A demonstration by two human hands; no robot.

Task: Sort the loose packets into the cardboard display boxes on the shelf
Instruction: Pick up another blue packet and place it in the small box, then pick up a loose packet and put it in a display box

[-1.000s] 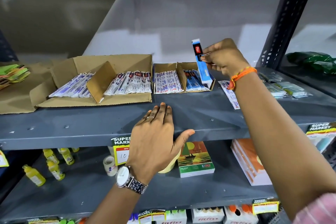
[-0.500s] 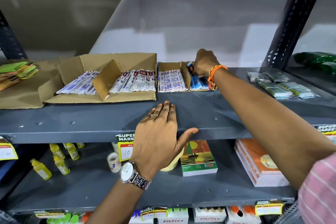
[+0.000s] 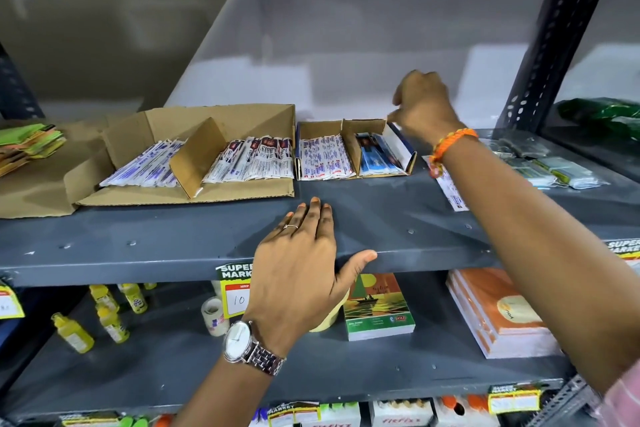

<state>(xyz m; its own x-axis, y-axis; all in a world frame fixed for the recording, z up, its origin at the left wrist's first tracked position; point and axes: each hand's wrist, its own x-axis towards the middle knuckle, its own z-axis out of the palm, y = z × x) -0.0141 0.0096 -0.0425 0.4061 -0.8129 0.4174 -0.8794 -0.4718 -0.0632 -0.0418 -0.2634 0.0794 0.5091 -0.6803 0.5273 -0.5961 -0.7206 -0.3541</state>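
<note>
A large cardboard box [image 3: 242, 196] holds white-and-purple packets [image 3: 145, 168] in its left compartment and red-topped white packets [image 3: 252, 163] in its right one. Beside it, a small display box [image 3: 320, 126] holds white printed packets [image 3: 323, 159] on the left and blue packets [image 3: 377, 156] on the right. My right hand [image 3: 424, 109] hovers at that box's rear right corner, fingers loosely apart, with no packet in it. My left hand [image 3: 304, 253] lies flat on the shelf's front edge. One loose white packet [image 3: 452, 192] lies on the shelf [image 3: 381, 215], partly under my right forearm.
Clear-wrapped greenish packets [image 3: 550, 168] lie at the shelf's right end, near a perforated upright post [image 3: 554, 35]. Coloured paper stacks [image 3: 29, 146] sit far left on flat cardboard. The lower shelf carries yellow bottles [image 3: 72, 333], tape rolls [image 3: 214, 315] and notebooks [image 3: 377, 308].
My right hand carried a blue packet down into the small box's right compartment, let go of it, and has lifted up and right. My left hand has stayed put.
</note>
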